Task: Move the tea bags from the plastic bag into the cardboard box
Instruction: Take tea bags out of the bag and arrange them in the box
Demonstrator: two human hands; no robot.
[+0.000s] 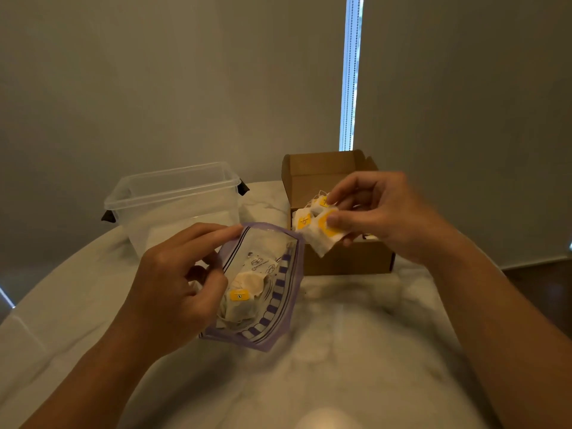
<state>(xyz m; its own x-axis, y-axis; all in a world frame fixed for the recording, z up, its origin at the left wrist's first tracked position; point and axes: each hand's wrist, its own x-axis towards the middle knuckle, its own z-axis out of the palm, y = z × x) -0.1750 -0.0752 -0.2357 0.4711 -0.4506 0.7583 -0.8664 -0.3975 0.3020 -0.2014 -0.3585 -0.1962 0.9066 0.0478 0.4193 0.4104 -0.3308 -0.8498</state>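
Observation:
My left hand (173, 283) grips the left rim of a clear plastic bag (278, 308) with purple stripes, holding its mouth open above the table. Inside lie several white tea bags with yellow tags (240, 295). My right hand (380, 212) pinches a small bunch of tea bags (318, 230) between thumb and fingers, over the front left part of the open cardboard box (346, 258). The box stands behind and right of the plastic bag, its lid flap upright at the back. Most of the box's inside is hidden by my hand and the bunch.
A clear plastic tub (173, 205) with black side clips stands at the back left, close to the bag. All rest on a round pale marble table (356, 351). Behind is a grey wall with a bright window strip (349, 88).

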